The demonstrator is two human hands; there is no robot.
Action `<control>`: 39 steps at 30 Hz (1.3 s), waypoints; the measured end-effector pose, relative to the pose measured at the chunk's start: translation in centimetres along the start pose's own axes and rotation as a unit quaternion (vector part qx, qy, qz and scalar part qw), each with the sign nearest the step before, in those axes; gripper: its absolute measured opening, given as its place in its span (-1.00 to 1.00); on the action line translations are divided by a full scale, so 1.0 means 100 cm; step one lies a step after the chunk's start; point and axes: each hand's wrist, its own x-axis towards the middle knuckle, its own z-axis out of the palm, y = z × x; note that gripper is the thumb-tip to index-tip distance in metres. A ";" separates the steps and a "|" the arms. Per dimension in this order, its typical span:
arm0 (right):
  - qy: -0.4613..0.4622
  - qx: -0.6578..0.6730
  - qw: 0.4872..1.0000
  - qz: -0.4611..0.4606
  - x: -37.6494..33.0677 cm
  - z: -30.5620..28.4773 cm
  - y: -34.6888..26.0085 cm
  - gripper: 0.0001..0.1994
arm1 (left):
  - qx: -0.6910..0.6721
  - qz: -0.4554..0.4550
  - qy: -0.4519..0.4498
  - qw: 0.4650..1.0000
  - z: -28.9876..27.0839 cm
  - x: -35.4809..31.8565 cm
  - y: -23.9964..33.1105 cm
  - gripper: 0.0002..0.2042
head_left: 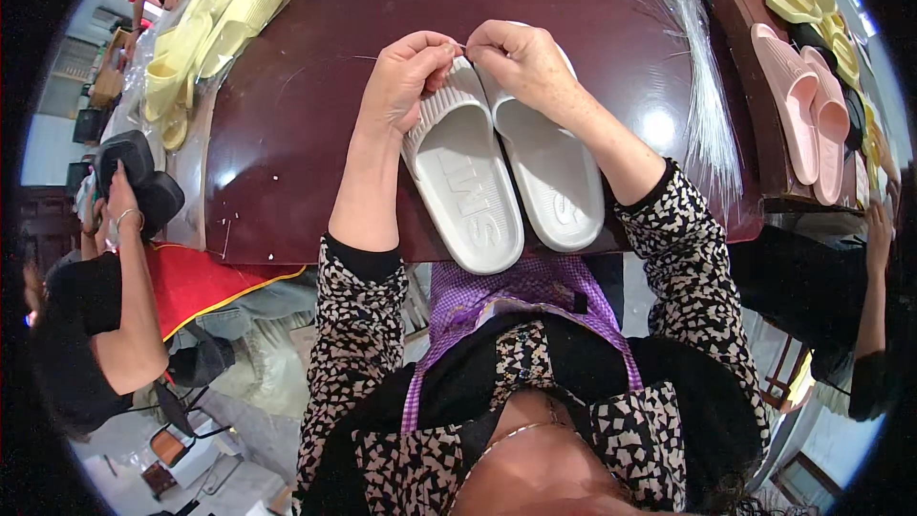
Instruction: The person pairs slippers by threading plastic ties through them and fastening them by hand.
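Two white slide sandals (506, 182) lie side by side on a dark red-brown table (306, 134), heels toward me. My left hand (411, 76) rests on the strap of the left sandal, fingers pinched. My right hand (521, 62) sits on the strap of the right sandal, fingers pinched too. Between the two hands runs a thin clear plastic tie (461, 45), held at the point where the straps meet.
A bundle of clear plastic ties (707, 105) lies to the right. Yellow sandals in clear bags (215, 29) sit far left. Pink sandals (807, 100) and yellow ones lie on a surface at right. A person at left holds black sandals (134, 177); another person's arm (874, 268) is at right.
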 end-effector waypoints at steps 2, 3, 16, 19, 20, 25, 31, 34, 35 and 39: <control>-0.001 -0.003 1.000 0.001 0.000 0.000 0.001 -0.87 | 0.002 0.001 -0.004 1.000 0.001 0.000 -0.001 -0.93; 0.006 -0.006 1.000 -0.005 0.000 0.001 0.001 -0.87 | 0.000 0.002 -0.005 1.000 0.002 0.000 -0.002 -0.93; 0.057 -0.136 0.971 -0.188 0.006 -0.050 -0.026 -0.87 | 0.122 0.083 0.217 0.965 -0.014 0.004 0.002 -0.75; -0.172 -0.200 0.962 -0.068 -0.018 -0.055 -0.047 -0.80 | 0.011 0.080 0.272 0.959 -0.039 0.011 0.008 -0.68; -0.226 -0.180 0.954 -0.073 -0.024 -0.050 -0.050 -0.76 | 0.004 0.077 0.291 0.954 -0.043 0.013 0.006 -0.71; -0.236 -0.225 0.941 -0.089 -0.043 -0.008 -0.038 -0.75 | -0.016 0.101 0.273 0.956 -0.059 0.018 -0.005 -0.79; -0.147 -0.287 0.942 -0.089 -0.034 0.001 -0.010 -0.81 | 0.004 0.107 0.283 0.953 -0.060 0.018 -0.008 -0.81; -0.122 -0.358 0.925 -0.041 -0.027 -0.026 0.009 -0.83 | 0.012 0.102 0.280 0.955 -0.060 0.017 -0.008 -0.81; -0.129 -0.385 0.914 -0.010 -0.022 -0.042 0.018 -0.80 | 0.011 0.101 0.279 0.955 -0.059 0.017 -0.008 -0.81; -0.048 -0.485 0.873 -0.013 0.008 -0.147 0.056 -0.83 | 0.018 0.088 0.270 0.959 -0.058 0.016 -0.010 -0.80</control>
